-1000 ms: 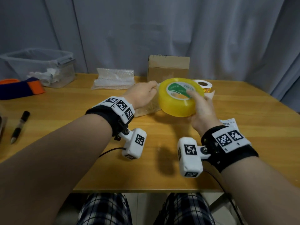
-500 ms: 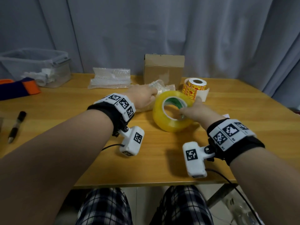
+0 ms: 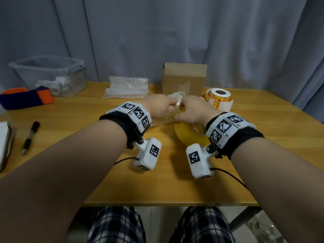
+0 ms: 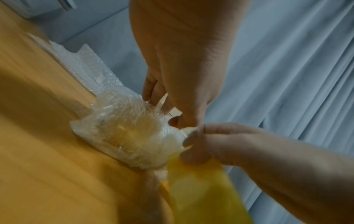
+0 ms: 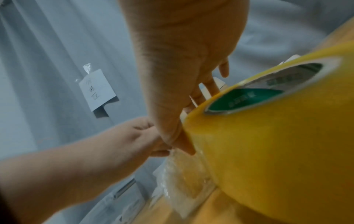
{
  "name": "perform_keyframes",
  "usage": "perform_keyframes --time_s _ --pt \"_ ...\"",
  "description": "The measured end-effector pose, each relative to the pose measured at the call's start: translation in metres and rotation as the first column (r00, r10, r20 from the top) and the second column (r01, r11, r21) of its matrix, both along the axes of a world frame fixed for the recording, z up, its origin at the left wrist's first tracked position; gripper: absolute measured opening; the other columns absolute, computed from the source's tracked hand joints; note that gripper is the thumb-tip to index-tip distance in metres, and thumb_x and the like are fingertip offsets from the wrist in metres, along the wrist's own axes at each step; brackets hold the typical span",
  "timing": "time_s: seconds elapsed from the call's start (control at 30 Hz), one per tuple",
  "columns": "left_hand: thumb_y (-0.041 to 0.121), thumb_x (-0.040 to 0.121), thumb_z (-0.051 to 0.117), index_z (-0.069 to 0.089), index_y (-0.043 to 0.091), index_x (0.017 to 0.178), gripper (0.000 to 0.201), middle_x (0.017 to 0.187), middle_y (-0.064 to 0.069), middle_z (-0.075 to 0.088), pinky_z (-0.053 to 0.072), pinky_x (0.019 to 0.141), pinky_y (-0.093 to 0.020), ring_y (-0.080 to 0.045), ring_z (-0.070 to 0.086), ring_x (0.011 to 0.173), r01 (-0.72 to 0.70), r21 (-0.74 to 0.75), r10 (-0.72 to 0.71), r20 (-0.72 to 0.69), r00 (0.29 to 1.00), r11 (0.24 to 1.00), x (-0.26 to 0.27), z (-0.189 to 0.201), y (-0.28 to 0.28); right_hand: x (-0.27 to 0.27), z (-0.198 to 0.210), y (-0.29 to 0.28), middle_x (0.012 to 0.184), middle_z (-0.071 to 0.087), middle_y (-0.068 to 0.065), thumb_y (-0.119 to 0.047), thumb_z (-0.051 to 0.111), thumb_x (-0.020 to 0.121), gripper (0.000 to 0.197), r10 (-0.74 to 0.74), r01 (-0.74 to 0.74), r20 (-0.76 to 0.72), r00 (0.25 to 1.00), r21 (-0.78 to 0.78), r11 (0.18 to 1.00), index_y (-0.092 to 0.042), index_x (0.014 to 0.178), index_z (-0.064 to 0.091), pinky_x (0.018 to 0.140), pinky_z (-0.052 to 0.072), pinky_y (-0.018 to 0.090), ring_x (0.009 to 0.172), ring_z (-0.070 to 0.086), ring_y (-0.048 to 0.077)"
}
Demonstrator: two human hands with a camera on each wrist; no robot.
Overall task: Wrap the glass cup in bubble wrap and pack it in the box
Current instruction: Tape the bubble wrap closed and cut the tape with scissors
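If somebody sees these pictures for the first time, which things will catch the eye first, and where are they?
The big yellow tape roll at the table's middle stands out first, under the right hand. Just beyond it, both hands meet at the bubble-wrapped glass cup, which lies on the wooden table; the left hand holds it. Behind stands the cardboard box.

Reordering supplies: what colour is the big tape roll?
Yellow tape roll, with a green label inside its core; clearest in the right wrist view.

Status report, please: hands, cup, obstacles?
Left hand holds wrapped cup on table. Right hand pinches tape end from yellow tape roll. Box behind, unobstructed.
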State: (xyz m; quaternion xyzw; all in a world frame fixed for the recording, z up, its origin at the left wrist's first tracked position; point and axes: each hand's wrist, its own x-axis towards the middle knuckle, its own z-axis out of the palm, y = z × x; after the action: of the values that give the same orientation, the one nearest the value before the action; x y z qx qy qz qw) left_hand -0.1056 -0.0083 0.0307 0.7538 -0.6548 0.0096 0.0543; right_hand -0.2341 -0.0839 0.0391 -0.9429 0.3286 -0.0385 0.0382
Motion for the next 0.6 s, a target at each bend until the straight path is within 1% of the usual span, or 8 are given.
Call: perform_keyframes --time_s 0.13,0.2,0.27,0.3,0.37,0.47,0.53,0.6 --pt "0.016 0.094 0.040 0.044 0.018 0.086 0.008 0.082 -0.003 0.052 0.034 0.061 -0.031 -0.022 0.046 0.073 0.024 -0.037 -0.023 0.031 0.999 0.999 0.000 -0.006 0.003 -0.002 -0.004 -0.007 0.097 0.056 -0.001 -0.045 0.055 0.084 0.017 -0.047 0.028 0.146 0.988 0.131 0.991 -0.029 0.087 0.057 0.096 0.034 0.049 0.098 0.049 0.021" --pt "0.020 0.095 0.042 0.049 0.015 0.096 0.009 0.087 -0.003 0.054 0.035 0.062 -0.032 -0.022 0.049 0.075 0.036 -0.061 -0.033 0.050 0.998 0.997 0.002 -0.010 0.005 -0.002 -0.010 -0.010 0.082 0.058 -0.001 -0.037 0.058 0.087 0.019 -0.035 -0.015 0.265 0.964 0.185 0.983 -0.026 0.072 0.058 0.084 0.045 0.040 0.084 0.057 0.020" --pt "0.026 0.095 0.048 0.050 0.015 0.106 0.016 0.089 -0.002 0.056 0.035 0.063 -0.031 -0.021 0.051 0.078 0.032 -0.100 -0.025 0.074 0.997 0.994 0.003 -0.015 0.010 -0.001 -0.013 -0.010 0.068 0.058 0.001 -0.025 0.060 0.089 0.021 -0.011 -0.071 0.349 0.937 0.223 0.972 -0.012 0.074 0.066 0.065 0.044 0.029 0.063 0.055 0.017" --pt "0.029 0.094 0.051 0.049 0.016 0.110 0.021 0.092 -0.003 0.058 0.035 0.063 -0.031 -0.022 0.053 0.079 0.034 -0.130 -0.023 0.084 0.996 0.991 0.004 -0.019 0.011 0.000 -0.013 -0.009 0.067 0.058 0.004 -0.021 0.060 0.090 0.021 -0.006 -0.082 0.368 0.930 0.222 0.972 -0.005 0.078 0.067 0.062 0.042 0.028 0.059 0.053 0.016" --pt "0.031 0.092 0.054 0.043 0.015 0.114 0.030 0.096 -0.006 0.063 0.042 0.064 -0.033 -0.025 0.058 0.081 0.029 -0.192 -0.017 0.064 0.998 0.981 0.005 -0.026 0.013 -0.001 -0.013 -0.011 0.071 0.059 0.007 -0.018 0.059 0.091 0.021 -0.011 -0.091 0.403 0.915 0.233 0.968 -0.002 0.079 0.065 0.064 0.043 0.030 0.066 0.053 0.019" --pt "0.031 0.091 0.057 0.034 0.009 0.119 0.042 0.105 -0.009 0.063 0.052 0.070 -0.037 -0.027 0.063 0.083 -0.075 -0.302 0.042 -0.117 0.992 0.950 0.007 -0.028 0.012 -0.006 -0.011 -0.018 0.067 0.054 0.003 -0.015 0.057 0.091 0.026 -0.025 -0.121 0.448 0.894 0.295 0.948 -0.011 0.065 0.055 0.061 0.044 0.030 0.068 0.053 0.019" --pt "0.028 0.089 0.060 0.033 0.010 0.132 0.053 0.124 -0.005 0.059 0.049 0.089 -0.034 -0.023 0.060 0.105 -0.134 -0.341 0.062 -0.214 0.975 0.930 0.009 -0.029 0.010 -0.011 -0.008 -0.020 0.068 0.054 0.004 -0.016 0.056 0.092 0.025 -0.018 -0.151 0.460 0.888 0.328 0.933 -0.006 0.069 0.057 0.063 0.043 0.029 0.069 0.051 0.018" --pt "0.024 0.089 0.061 0.031 0.016 0.143 0.062 0.126 0.001 0.054 0.040 0.097 -0.030 -0.018 0.051 0.115 -0.141 -0.339 0.066 -0.224 0.972 0.930 0.009 -0.032 0.005 -0.016 -0.006 -0.018 0.074 0.056 0.008 -0.015 0.055 0.093 0.024 0.000 -0.196 0.483 0.876 0.354 0.914 0.004 0.081 0.062 0.069 0.044 0.031 0.071 0.051 0.018"
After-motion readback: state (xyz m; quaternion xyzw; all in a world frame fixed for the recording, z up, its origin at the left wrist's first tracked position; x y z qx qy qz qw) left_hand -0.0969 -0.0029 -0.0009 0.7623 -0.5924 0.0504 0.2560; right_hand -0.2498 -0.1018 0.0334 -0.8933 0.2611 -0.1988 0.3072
